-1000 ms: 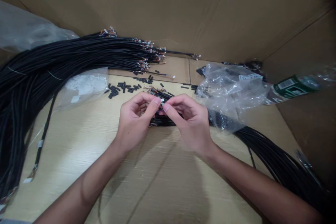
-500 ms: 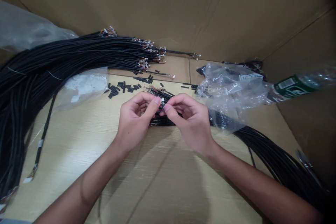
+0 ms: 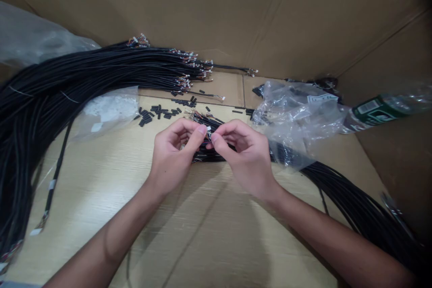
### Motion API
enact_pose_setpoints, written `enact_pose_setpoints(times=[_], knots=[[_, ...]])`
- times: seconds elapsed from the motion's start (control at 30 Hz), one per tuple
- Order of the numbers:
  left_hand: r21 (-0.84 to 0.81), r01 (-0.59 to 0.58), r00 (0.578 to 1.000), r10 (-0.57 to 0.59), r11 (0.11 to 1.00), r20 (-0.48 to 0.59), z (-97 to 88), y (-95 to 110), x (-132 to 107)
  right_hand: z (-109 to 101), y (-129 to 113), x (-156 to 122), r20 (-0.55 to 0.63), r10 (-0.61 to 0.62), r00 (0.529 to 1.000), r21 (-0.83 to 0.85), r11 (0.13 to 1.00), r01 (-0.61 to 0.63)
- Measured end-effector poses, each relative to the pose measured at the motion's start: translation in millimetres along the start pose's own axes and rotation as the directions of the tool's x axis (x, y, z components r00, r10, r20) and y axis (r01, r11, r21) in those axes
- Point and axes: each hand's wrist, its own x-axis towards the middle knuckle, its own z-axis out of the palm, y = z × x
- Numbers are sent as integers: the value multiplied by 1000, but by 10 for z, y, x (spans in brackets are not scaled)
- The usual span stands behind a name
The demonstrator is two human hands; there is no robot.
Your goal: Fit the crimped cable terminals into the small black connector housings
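The pale wood-grain counter (image 3: 101, 198) carries scattered short black tubes (image 3: 159, 111). Left of these tubes lies a clear bag of white pieces (image 3: 114, 109); behind them, a thick black cable bundle (image 3: 111, 67); rightward, a second cable bundle (image 3: 337, 189) and crumpled plastic bag (image 3: 293, 114).

Tubes (image 3: 146, 117) lie between the left cable bundle (image 3: 118, 67) and right cable bundle (image 3: 339, 189) (bottle (image 3: 378, 111) behind it).

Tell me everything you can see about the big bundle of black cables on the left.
The big bundle of black cables looks like many smooth, rubbery strands, curving from the back toward the lower left. Two thin light ties cross it. Its back ends spread unevenly into coloured wires with small white connectors. A clear bag of white pieces meets its near edge. The left hand and right hand don't touch it.
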Motion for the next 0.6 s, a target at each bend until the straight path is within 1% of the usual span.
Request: enact_pose_setpoints(times=[0.33, 0.6], knots=[[-15, -4, 1000, 4, 1000, 8, 6, 0, 4, 3, -3, -2, -2, 15, 1000, -15, 1000, -15], [8, -12, 1000, 12, 1000, -3, 17, -7, 4, -2, 2, -7, -8, -8, 1000, -30, 1000, 8]])
